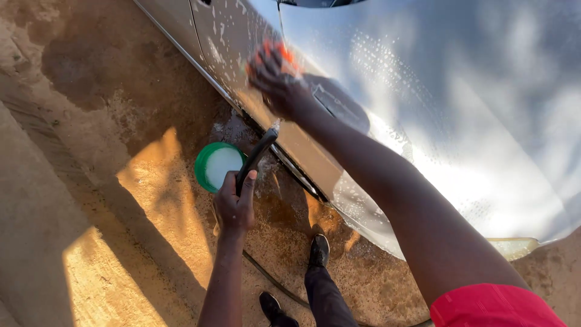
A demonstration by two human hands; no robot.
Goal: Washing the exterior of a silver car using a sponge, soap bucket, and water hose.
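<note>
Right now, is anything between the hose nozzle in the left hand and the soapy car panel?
Nothing visible. The left hand holds the black hose aimed at the car panel; the green basin sits beside it, and the right hand scrubs higher up.

The ground (91,200) is bare sandy dirt, tan where the sun falls and dark and wet along the side of the silver car (460,121), with long shadows lying across it. A round green basin (203,158) of pale soapy water sits on the wet dirt just beside the car's lower edge. A dark hose (272,281) trails over the ground near two black shoes (319,249) standing on the damp patch
</note>
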